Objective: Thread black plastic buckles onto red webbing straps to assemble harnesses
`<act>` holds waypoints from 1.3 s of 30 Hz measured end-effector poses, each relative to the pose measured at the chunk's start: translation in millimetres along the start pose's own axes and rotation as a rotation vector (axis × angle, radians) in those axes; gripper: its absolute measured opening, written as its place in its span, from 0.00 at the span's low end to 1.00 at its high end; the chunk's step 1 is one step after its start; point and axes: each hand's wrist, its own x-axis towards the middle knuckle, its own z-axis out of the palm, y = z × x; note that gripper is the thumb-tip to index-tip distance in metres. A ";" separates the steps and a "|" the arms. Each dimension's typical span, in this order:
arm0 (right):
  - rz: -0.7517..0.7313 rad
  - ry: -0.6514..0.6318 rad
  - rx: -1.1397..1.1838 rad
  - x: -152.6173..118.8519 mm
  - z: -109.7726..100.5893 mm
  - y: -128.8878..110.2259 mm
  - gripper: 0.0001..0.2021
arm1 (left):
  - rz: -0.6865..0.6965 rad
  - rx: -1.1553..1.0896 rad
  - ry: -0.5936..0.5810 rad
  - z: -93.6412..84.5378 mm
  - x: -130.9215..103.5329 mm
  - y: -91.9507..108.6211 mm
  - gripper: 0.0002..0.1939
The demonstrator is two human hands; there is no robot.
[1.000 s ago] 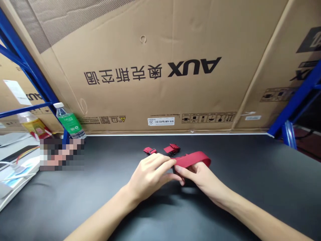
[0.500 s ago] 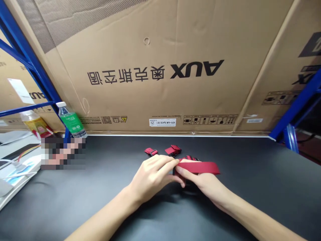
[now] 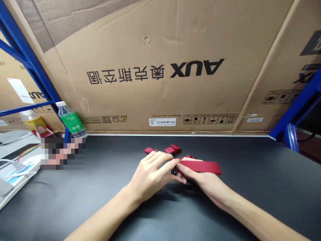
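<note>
A folded red webbing strap (image 3: 202,166) runs between my two hands above the dark tabletop. My left hand (image 3: 156,170) pinches its left end, beside a small black plastic buckle (image 3: 174,170) that shows between the fingers. Thumb and fingers of my right hand (image 3: 197,175) are closed on the strap, whose loop sticks out to the right. Just behind the hands lie more red strap pieces with black buckles: one bundle (image 3: 173,149), another piece (image 3: 149,150) partly covered by my left hand, and one partly hidden behind my right hand.
A large cardboard box (image 3: 195,36) stands upright along the back edge of the black table (image 3: 112,157). Blue metal posts (image 3: 37,67) frame the sides. At left are a water bottle (image 3: 71,120), a second bottle (image 3: 37,124) and a white cabled device (image 3: 20,174).
My left hand has shifted slightly, and more of the black buckle shows between my hands. The left strap piece behind is more covered. The strap loop has moved a little to the right.
</note>
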 end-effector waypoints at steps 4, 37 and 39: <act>-0.005 -0.027 0.014 1.8 -1.6 1.8 0.20 | 0.009 -0.003 0.002 0.3 1.2 0.4 0.16; 0.163 -0.082 -0.204 -9.3 3.4 14.4 0.32 | 0.014 -0.156 0.006 0.9 -5.0 3.6 0.10; 0.152 -0.120 -0.209 -8.4 3.1 14.9 0.33 | 0.018 -0.173 0.002 1.5 -7.7 2.9 0.08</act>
